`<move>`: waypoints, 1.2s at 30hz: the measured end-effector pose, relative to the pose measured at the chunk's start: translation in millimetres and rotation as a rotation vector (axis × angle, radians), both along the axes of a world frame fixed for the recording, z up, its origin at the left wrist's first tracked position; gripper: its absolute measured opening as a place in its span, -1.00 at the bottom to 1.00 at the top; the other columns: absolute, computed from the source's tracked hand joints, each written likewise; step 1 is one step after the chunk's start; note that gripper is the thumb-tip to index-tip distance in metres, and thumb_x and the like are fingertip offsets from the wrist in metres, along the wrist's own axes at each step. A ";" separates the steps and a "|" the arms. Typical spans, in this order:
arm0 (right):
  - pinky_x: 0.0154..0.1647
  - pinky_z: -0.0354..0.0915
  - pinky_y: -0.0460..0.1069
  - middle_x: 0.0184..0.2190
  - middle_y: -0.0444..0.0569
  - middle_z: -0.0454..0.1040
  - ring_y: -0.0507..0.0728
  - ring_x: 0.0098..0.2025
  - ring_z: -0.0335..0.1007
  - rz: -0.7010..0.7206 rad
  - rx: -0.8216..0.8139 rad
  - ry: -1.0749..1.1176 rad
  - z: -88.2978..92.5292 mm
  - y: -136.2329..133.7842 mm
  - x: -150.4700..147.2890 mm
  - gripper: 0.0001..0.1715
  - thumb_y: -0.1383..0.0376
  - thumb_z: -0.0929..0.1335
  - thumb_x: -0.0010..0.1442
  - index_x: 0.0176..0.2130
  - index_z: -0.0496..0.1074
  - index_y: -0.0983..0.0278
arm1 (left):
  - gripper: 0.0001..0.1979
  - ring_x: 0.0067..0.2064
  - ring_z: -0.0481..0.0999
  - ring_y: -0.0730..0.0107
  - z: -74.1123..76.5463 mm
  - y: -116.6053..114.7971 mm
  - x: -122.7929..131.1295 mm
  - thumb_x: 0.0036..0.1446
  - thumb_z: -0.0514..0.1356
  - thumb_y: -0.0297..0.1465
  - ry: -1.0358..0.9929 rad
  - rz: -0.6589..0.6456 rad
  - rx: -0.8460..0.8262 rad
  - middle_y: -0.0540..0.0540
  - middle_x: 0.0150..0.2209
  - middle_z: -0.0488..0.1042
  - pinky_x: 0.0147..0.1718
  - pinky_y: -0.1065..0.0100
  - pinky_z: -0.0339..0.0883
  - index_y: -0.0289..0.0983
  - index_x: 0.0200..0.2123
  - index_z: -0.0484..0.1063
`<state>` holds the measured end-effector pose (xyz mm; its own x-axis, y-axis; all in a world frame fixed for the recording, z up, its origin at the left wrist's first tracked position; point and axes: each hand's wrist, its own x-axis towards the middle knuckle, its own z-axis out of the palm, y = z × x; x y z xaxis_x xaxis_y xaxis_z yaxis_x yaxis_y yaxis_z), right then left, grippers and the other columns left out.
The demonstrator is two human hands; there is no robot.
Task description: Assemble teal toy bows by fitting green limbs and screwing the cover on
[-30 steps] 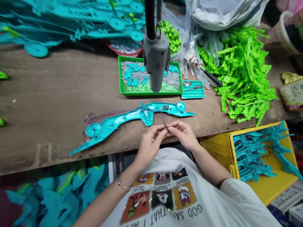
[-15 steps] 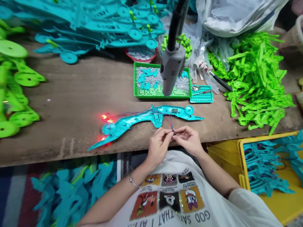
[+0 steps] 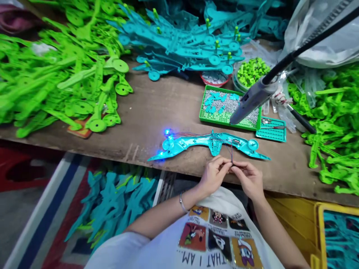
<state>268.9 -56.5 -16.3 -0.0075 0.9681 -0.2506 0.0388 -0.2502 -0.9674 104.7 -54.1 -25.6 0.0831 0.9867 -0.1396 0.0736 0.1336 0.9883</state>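
A long teal plastic toy shell [image 3: 202,142] lies flat near the front edge of the wooden bench [image 3: 157,108]. Blue lights [image 3: 167,132] glow at its left end. Thin red and blue wires [image 3: 231,153] run from its middle down to my hands. My left hand [image 3: 214,175] and my right hand [image 3: 248,178] meet just in front of the shell, both pinched on the wire ends, fingertips touching.
A grey electric screwdriver [image 3: 252,99] hangs on a cable over a green tray of screws [image 3: 224,108]. A small teal tray [image 3: 271,129] sits beside it. Green parts [image 3: 56,74] pile left and right [image 3: 333,123], teal shells [image 3: 185,41] at the back. Yellow bin [image 3: 319,224] lower right.
The view has swung left and my head tilted. The lights on the shell were off, then glowed red, and now glow blue. My hands stay pinched on the wires.
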 end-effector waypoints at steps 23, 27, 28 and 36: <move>0.02 0.53 0.19 -0.13 0.06 0.67 0.21 -0.07 0.63 0.053 0.674 -0.643 26.3 47.1 -1.0 -0.85 0.35 0.44 0.24 -0.17 0.62 0.17 | -0.75 -0.29 0.54 0.31 9.6 66.4 -193.5 0.27 0.22 -0.20 0.809 0.458 0.097 -0.10 -0.27 0.58 -0.14 0.26 0.42 -0.26 -0.22 0.53; -0.10 0.55 0.11 -0.18 -0.01 0.67 0.15 -0.18 0.62 0.134 0.693 -0.544 49.7 65.2 -33.3 -0.81 0.33 0.42 0.28 -0.10 0.60 0.14 | -0.74 -0.26 0.56 0.40 53.6 48.5 -166.6 0.26 0.28 -0.17 0.597 0.680 0.305 -0.04 -0.25 0.59 -0.17 0.34 0.47 -0.25 -0.18 0.54; -0.16 0.55 0.07 -0.13 -0.01 0.67 0.12 -0.24 0.60 0.169 0.695 -0.512 57.4 68.2 -43.6 -0.74 0.31 0.42 0.28 -0.02 0.57 0.13 | -0.78 -0.25 0.57 0.41 67.9 44.0 -155.7 0.26 0.30 -0.19 0.560 0.692 0.357 -0.02 -0.26 0.59 -0.17 0.35 0.47 -0.23 -0.19 0.55; -0.32 0.52 -0.04 -0.11 -0.07 0.65 0.04 -0.33 0.55 0.239 0.679 -0.212 122.1 87.7 -60.6 -0.53 0.16 0.39 0.35 0.22 0.42 0.09 | -0.72 -0.14 0.61 0.31 128.6 43.2 -85.1 0.18 0.41 -0.31 0.301 0.166 0.718 -0.03 -0.13 0.62 -0.13 0.27 0.52 -0.11 -0.04 0.54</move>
